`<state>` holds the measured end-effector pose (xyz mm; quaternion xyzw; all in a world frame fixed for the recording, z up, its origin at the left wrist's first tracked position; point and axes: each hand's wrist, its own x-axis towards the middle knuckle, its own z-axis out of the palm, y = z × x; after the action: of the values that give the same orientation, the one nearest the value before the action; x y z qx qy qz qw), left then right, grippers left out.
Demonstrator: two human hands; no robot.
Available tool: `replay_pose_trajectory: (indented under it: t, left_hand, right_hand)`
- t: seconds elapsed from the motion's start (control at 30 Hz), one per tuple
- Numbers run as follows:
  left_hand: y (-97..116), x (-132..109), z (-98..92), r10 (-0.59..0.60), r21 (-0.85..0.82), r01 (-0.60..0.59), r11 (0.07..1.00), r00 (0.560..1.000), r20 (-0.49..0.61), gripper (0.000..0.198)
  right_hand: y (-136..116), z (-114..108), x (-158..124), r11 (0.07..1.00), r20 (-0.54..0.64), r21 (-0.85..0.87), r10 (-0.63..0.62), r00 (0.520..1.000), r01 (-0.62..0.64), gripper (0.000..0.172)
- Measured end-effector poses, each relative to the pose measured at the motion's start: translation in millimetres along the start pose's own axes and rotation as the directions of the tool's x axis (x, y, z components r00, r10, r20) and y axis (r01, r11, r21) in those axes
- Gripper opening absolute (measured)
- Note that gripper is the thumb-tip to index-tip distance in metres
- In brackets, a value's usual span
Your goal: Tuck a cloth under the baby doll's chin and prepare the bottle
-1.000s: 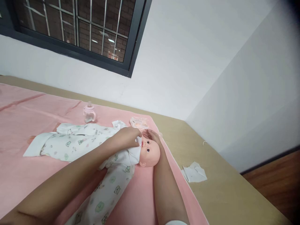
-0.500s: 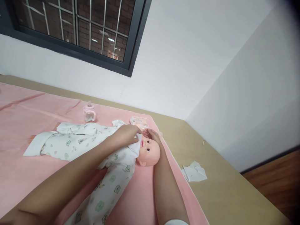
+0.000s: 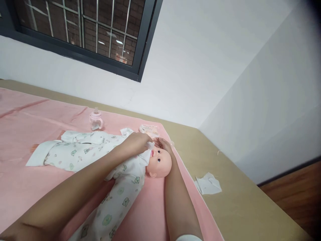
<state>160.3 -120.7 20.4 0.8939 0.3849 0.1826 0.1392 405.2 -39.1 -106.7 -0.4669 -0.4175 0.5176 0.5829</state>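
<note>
A baby doll [image 3: 160, 164] in a white printed suit [image 3: 117, 190] lies on a pink blanket [image 3: 22, 117], head toward the right. My left hand [image 3: 136, 143] is closed, pinching a small white cloth [image 3: 149, 146] against the doll's chin and cheek. Beyond the doll's head my right hand [image 3: 163, 144] rests on the far side of its face, fingers curved around it. Whether those fingers hold anything is hidden.
A pink baby bottle [image 3: 96, 119] stands at the far side of the blanket. A packet of wipes [image 3: 148, 129] lies beyond the doll's head. Folded white tissues [image 3: 208, 184] lie on the tan bed surface [image 3: 240, 201] at right. Wall and window stand behind.
My left hand has lifted the white cloth slightly up the doll's cheek, bunching it smaller. The right hand and the doll have hardly moved.
</note>
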Motion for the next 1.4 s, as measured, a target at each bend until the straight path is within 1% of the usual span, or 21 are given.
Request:
replay_pose_trajectory:
  t: [0.1, 0.33, 0.5, 0.67, 0.9, 1.0, 1.07, 1.17, 1.3, 1.4]
  left_hand:
    - [0, 1, 1.2, 0.013, 0.008, -0.013, 1.0, 1.0, -0.019, 0.018]
    - [1, 1, 0.5, 0.006, 0.017, -0.006, 1.0, 0.999, -0.036, 0.015]
    - [-1, 3, 2.8, 0.009, 0.007, -0.008, 1.0, 0.999, -0.047, 0.014]
    - [-3, 3, 2.3, 0.035, -0.054, -0.038, 0.998, 0.998, -0.056, 0.016]
    - [-3, 3, 2.4, 0.03, -0.107, -0.036, 0.994, 0.998, -0.062, 0.017]
    - [-5, 3, 3.5, 0.024, -0.131, -0.033, 0.991, 0.997, -0.067, 0.017]
    - [-6, 3, 3.8, 0.04, -0.172, -0.051, 0.984, 0.997, -0.066, 0.017]
    - [-6, 2, 2.6, 0.071, -0.221, -0.078, 0.972, 0.997, -0.042, 0.016]
    - [0, -3, -3.1, 0.062, -0.228, -0.052, 0.972, 0.997, 0.036, 0.008]
    - [7, -7, -8.3, 0.065, -0.226, -0.045, 0.973, 0.995, 0.079, 0.004]
  right_hand:
    - [0, -2, 1, 1.0, -0.005, 0.007, 0.007, 1.0, -0.007, 0.013]
    - [3, -4, 4, 1.0, -0.002, 0.024, 0.014, 1.0, -0.014, 0.013]
    - [5, -5, 6, 0.999, -0.006, 0.029, 0.021, 1.0, -0.021, 0.015]
    - [5, -5, 5, 1.0, -0.011, 0.022, 0.017, 1.0, -0.016, 0.015]
    - [6, -7, 7, 1.0, 0.014, 0.009, 0.012, 1.0, -0.012, 0.016]
    - [7, -8, 9, 1.0, 0.022, 0.016, 0.003, 1.0, -0.003, 0.018]
    - [7, -8, 8, 1.0, 0.031, 0.015, 0.008, 0.999, -0.008, 0.021]
    - [5, -8, 5, 1.0, 0.04, 0.015, 0.006, 0.999, -0.006, 0.022]
    - [3, -7, 1, 1.0, 0.056, -0.011, -0.008, 0.998, 0.009, 0.02]
    - [4, -7, 3, 1.0, 0.061, 0.007, -0.017, 0.998, 0.016, 0.018]
